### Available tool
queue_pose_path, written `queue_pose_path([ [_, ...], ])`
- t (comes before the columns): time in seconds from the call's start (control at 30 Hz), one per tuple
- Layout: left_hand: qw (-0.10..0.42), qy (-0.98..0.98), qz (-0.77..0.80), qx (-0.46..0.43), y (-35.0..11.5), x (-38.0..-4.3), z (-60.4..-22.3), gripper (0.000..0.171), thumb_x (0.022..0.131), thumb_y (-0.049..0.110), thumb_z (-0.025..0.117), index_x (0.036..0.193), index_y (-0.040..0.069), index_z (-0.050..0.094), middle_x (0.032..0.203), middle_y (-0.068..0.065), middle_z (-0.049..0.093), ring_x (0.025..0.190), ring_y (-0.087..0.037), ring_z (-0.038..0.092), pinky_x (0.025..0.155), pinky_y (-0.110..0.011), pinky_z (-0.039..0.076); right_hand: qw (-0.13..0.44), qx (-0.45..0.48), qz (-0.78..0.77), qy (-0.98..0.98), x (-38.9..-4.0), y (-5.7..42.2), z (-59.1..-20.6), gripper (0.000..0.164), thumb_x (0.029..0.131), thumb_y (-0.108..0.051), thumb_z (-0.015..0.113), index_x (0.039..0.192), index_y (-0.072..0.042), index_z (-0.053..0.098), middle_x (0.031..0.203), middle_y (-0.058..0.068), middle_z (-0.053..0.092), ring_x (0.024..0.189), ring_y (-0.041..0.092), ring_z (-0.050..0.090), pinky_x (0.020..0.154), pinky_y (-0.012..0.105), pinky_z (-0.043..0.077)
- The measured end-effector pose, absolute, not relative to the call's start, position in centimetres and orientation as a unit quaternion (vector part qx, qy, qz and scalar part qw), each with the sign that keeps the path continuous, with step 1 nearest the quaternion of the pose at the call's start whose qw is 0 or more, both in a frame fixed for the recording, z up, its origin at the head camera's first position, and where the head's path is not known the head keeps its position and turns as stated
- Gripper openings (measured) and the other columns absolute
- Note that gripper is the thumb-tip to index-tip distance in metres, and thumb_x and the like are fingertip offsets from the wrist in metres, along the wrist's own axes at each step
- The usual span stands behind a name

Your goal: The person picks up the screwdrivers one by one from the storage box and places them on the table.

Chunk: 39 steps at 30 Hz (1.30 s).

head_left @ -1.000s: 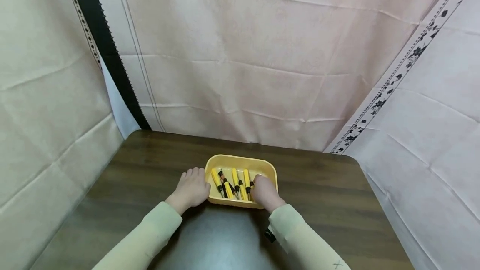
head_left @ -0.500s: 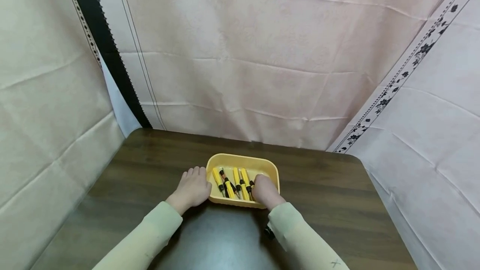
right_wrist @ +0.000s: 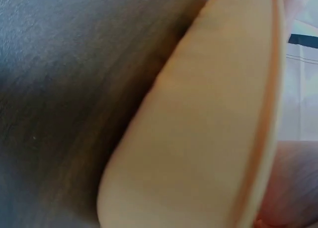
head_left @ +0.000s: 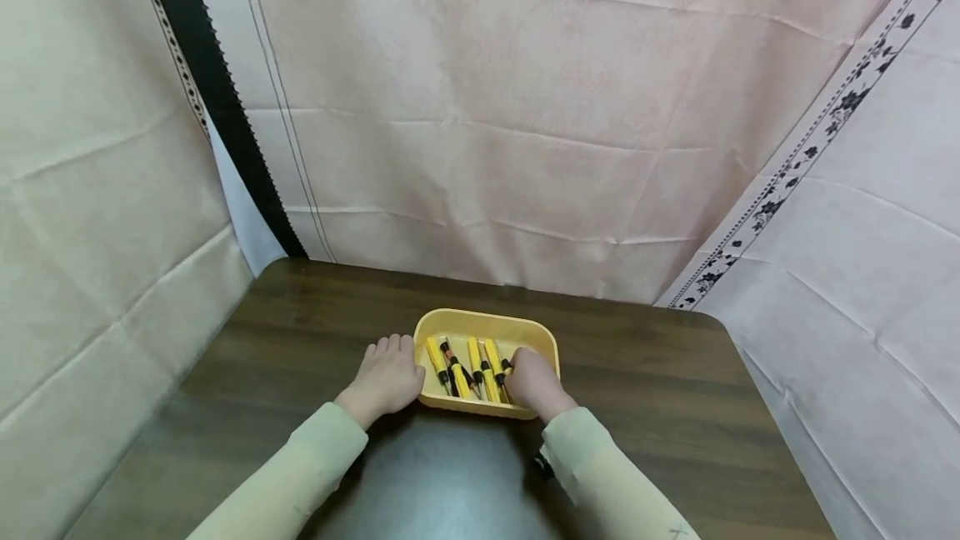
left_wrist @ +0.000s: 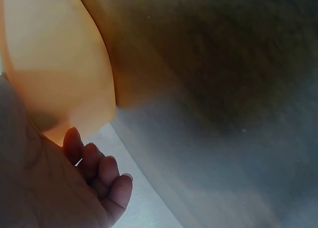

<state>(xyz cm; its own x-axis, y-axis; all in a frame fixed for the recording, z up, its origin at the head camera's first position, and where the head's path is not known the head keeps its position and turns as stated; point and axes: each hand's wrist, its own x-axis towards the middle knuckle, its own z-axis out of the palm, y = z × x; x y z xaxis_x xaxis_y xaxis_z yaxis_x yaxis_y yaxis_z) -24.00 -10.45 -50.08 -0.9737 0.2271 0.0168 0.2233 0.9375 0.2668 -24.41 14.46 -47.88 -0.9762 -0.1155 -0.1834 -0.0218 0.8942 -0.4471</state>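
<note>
A shallow yellow tray (head_left: 487, 319) stands on the table with several yellow-handled screwdrivers (head_left: 436, 354) lying in it. My left hand (head_left: 385, 377) holds the tray's left edge; its fingers (left_wrist: 112, 186) curl beside the outer wall in the left wrist view, and the thumb is hidden there. Over the right end of the tray, my right hand (head_left: 534, 382) reaches inside with fingers curled. A screwdriver (head_left: 507, 366) with a black collar shows at its fingertips, mostly covered by the hand. In the right wrist view the tray's outer wall (right_wrist: 194, 114) hides most of that hand.
The dark wooden table (head_left: 637, 390) extends around the tray on all sides. Pale cloth (head_left: 480, 107) hangs behind the table and at both sides. A small black object (head_left: 542, 465) shows below the right sleeve.
The right hand stays in the tray with small movements, and slightly more of the screwdriver at its fingertips shows now. One yellow-handled screwdriver beside it has shifted a little. The left hand keeps its place.
</note>
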Motion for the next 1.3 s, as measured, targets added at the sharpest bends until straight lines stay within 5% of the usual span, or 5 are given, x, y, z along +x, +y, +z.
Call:
queue_pose_path([
  [0.1,0.006,0.985,0.134,0.112,-10.5,-24.1,-50.0,0.033,0.093,0.028,0.046,0.11,0.0,0.049,0.094,-0.01,0.045,0.086,-0.027,0.04,0.078,-0.044,0.034,0.1,-0.033,-0.261,0.96,-24.4,14.8,-46.9,0.007,0.087,-0.007,0.059,0.081,-0.005,0.056,0.062,0.001,0.044,0.049,0.014,0.037,0.047,0.029,0.034],
  [0.2,0.006,0.984,0.137,0.11,-10.5,-24.1,-50.0,0.033,0.093,0.028,0.046,0.11,0.0,0.049,0.094,-0.01,0.045,0.087,-0.027,0.04,0.079,-0.044,0.034,0.105,-0.039,-0.297,0.948,-24.4,15.4,-46.0,0.016,0.09,-0.013,0.063,0.101,-0.002,0.063,0.078,0.004,0.058,0.057,0.016,0.051,0.051,0.03,0.043],
  [0.47,0.015,0.985,0.133,0.105,-10.5,-23.8,-50.4,0.033,0.093,0.029,0.045,0.109,0.001,0.049,0.094,-0.009,0.045,0.086,-0.027,0.04,0.078,-0.043,0.033,0.089,-0.06,-0.378,0.92,-24.3,17.0,-44.7,0.013,0.087,-0.014,0.066,0.094,-0.003,0.068,0.079,0.004,0.062,0.062,0.014,0.055,0.058,0.03,0.047],
  [1.3,0.013,0.982,0.153,0.106,-10.3,-24.0,-50.5,0.035,0.094,0.028,0.043,0.113,-0.001,0.049,0.097,-0.01,0.048,0.088,-0.026,0.043,0.08,-0.044,0.034,0.047,0.021,-0.508,0.86,-25.1,25.4,-44.9,0.033,0.093,-0.016,0.061,0.115,0.008,0.057,0.101,0.018,0.064,0.079,0.022,0.067,0.074,0.042,0.055],
])
